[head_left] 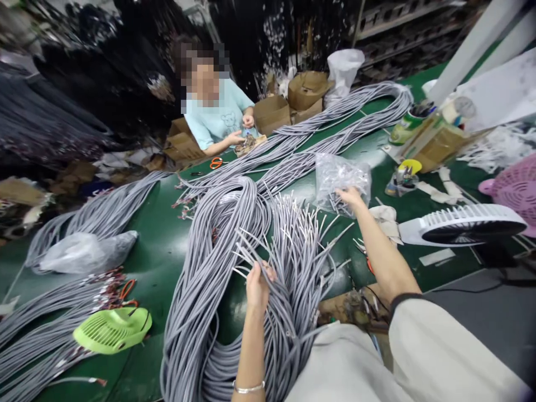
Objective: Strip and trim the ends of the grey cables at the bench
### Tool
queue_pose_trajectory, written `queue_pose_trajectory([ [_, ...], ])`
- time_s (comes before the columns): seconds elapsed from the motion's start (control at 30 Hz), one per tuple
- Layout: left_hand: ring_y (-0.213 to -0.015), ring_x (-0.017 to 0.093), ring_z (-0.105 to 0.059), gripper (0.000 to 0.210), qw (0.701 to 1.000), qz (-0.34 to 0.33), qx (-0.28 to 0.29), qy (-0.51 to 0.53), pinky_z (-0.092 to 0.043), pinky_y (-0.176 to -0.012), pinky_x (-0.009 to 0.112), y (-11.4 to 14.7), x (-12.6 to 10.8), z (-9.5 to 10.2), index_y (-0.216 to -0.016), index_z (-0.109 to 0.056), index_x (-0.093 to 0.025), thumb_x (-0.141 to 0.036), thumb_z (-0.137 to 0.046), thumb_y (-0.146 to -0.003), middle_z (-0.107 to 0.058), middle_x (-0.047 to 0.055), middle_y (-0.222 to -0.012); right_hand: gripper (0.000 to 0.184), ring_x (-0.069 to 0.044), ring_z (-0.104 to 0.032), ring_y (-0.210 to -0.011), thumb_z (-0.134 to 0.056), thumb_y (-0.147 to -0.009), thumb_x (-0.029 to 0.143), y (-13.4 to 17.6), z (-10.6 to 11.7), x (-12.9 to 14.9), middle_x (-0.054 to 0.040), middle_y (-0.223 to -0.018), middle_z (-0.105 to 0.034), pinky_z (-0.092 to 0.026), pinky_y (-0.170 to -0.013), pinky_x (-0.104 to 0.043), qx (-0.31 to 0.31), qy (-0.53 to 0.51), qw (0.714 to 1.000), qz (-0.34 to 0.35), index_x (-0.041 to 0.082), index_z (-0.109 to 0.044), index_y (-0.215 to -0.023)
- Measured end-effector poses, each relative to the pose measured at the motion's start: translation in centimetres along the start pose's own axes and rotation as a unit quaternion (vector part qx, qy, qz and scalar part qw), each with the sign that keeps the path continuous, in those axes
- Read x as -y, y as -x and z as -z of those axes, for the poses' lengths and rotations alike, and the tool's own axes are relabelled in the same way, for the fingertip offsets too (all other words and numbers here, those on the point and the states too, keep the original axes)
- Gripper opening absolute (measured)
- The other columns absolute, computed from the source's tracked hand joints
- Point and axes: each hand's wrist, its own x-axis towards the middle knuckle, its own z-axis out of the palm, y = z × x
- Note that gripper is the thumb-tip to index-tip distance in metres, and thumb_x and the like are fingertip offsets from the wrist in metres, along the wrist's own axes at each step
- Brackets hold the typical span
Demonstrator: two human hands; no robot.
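1. Between the fingers of the left hand (258, 286) sits a small bunch of grey cables (244, 252); the fingers are curled closed around it, and the pale ends poke out past them, away from the wrist.
2. At the right hand (353, 199) the fingers bend against the near side of a clear plastic bag (344, 170); how far they are parted, and whether they grip film or contents, I cannot tell. Small dark pieces (335, 202) show just beside those fingers.
3. Right of the left fingers lies a larger cable bundle (288, 240), its pale ends splayed out between the two hands. A single strand looks light and springy; the whole bundle is probably heavy and sagging, its smooth jackets apt to slide. Just behind the pale ends seems the steadiest hold.
4. The bag beside the right fingers looks light, thin and slippery; a gathered fold of film should hold best.
5. Left of the left fingers, a looped coil (195, 290) rests on the green tabletop (161, 279); it would likely need both hands.
6. Farther out, a white fan (469, 226) lies right of the right fingers, and a co-worker (220, 117) sits beyond the left ones, near orange-handled scissors (216, 162).
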Motion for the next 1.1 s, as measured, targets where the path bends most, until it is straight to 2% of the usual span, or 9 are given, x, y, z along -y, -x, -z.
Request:
queue_pose_trajectory([
  [0.07,-0.060,0.013,-0.058,0.042,1.000,-0.008,-0.017,-0.019,-0.046,-0.062,0.027,0.4,0.2,1.0,-0.079,-0.057,-0.015,-0.054,-0.063,-0.067,-0.060,0.001,-0.063,0.028,-0.017,-0.058,-0.090,-0.052,-0.087,0.030,2.3,0.9,-2.2,-0.0066,-0.107,-0.057,-0.050,-0.076,-0.036,0.060,0.034,0.998,-0.006,0.014,-0.054,-0.109],
  [0.17,-0.085,0.021,-0.063,0.044,0.997,-0.009,-0.030,-0.077,-0.047,-0.078,0.033,2.2,1.1,2.9,-0.092,-0.061,-0.013,-0.048,-0.067,-0.066,-0.066,0.010,-0.090,0.025,-0.015,-0.059,-0.086,-0.052,-0.087,0.030,8.7,3.1,-7.3,-0.0057,-0.102,-0.058,-0.051,-0.074,-0.034,0.146,0.073,0.986,-0.016,0.014,-0.055,-0.105],
  [0.33,-0.084,0.023,-0.064,0.042,0.976,-0.023,-0.081,-0.202,-0.048,-0.079,0.035,6.7,2.5,7.8,-0.090,-0.064,-0.013,-0.046,-0.068,-0.065,-0.067,0.010,-0.092,0.021,-0.014,-0.059,-0.082,-0.052,-0.086,0.030,18.7,7.4,-14.2,-0.0041,-0.094,-0.061,-0.050,-0.073,-0.033,0.176,0.133,0.975,-0.012,0.013,-0.058,-0.095],
  [0.43,-0.083,0.024,-0.063,0.040,0.952,-0.052,-0.145,-0.265,-0.047,-0.080,0.036,9.1,2.1,12.2,-0.088,-0.065,-0.014,-0.047,-0.065,-0.066,-0.067,0.010,-0.090,0.020,-0.016,-0.061,-0.078,-0.056,-0.081,0.034,20.4,9.2,-14.4,-0.0042,-0.085,-0.064,-0.049,-0.074,-0.035,0.165,0.162,0.973,0.015,0.014,-0.061,-0.082],
  [0.57,-0.090,0.025,-0.062,0.038,0.910,-0.104,-0.245,-0.316,-0.044,-0.086,0.037,11.8,0.1,18.6,-0.090,-0.065,-0.015,-0.046,-0.060,-0.070,-0.067,0.010,-0.092,0.022,-0.027,-0.061,-0.078,-0.058,-0.068,0.040,20.7,9.5,-10.7,-0.0111,-0.079,-0.067,-0.045,-0.079,-0.043,0.144,0.209,0.964,0.078,0.019,-0.064,-0.070],
  [0.7,-0.094,0.025,-0.061,0.036,0.872,-0.134,-0.320,-0.344,-0.044,-0.088,0.036,13.9,-1.6,24.3,-0.090,-0.065,-0.015,-0.045,-0.056,-0.072,-0.067,0.011,-0.095,0.037,-0.029,-0.060,-0.077,-0.051,-0.067,0.045,23.7,6.1,-6.6,-0.0156,-0.091,-0.066,-0.041,-0.082,-0.049,0.170,0.224,0.948,0.146,0.016,-0.065,-0.085],
  [0.87,-0.095,0.023,-0.060,0.037,0.864,-0.155,-0.313,-0.364,-0.046,-0.086,0.036,14.2,-2.3,29.4,-0.094,-0.064,-0.013,-0.045,-0.054,-0.076,-0.066,0.012,-0.096,0.039,-0.021,-0.064,-0.071,-0.047,-0.075,0.046,33.2,-2.1,-4.1,-0.0084,-0.085,-0.069,-0.049,-0.072,-0.035,0.382,0.171,0.892,0.171,0.017,-0.064,-0.094],
  [1.0,-0.092,0.019,-0.061,0.030,0.872,-0.178,-0.233,-0.392,-0.046,-0.087,0.041,11.7,-3.5,30.6,-0.094,-0.061,-0.012,-0.038,-0.054,-0.081,-0.065,0.009,-0.094,0.026,-0.020,-0.064,-0.077,-0.058,-0.071,0.039,40.0,-7.8,-3.3,-0.0055,-0.085,-0.070,-0.049,-0.074,-0.032,0.499,0.141,0.838,0.170,0.020,-0.068,-0.086],
  [1.1,-0.094,0.019,-0.059,0.025,0.873,-0.194,-0.150,-0.422,-0.045,-0.087,0.043,7.8,-5.6,29.5,-0.095,-0.060,-0.012,-0.033,-0.053,-0.084,-0.063,0.007,-0.097,0.027,-0.020,-0.062,-0.083,-0.064,-0.070,0.032,42.2,-10.9,-3.6,-0.0069,-0.092,-0.067,-0.046,-0.082,-0.034,0.501,0.134,0.843,0.143,0.017,-0.066,-0.092],
])
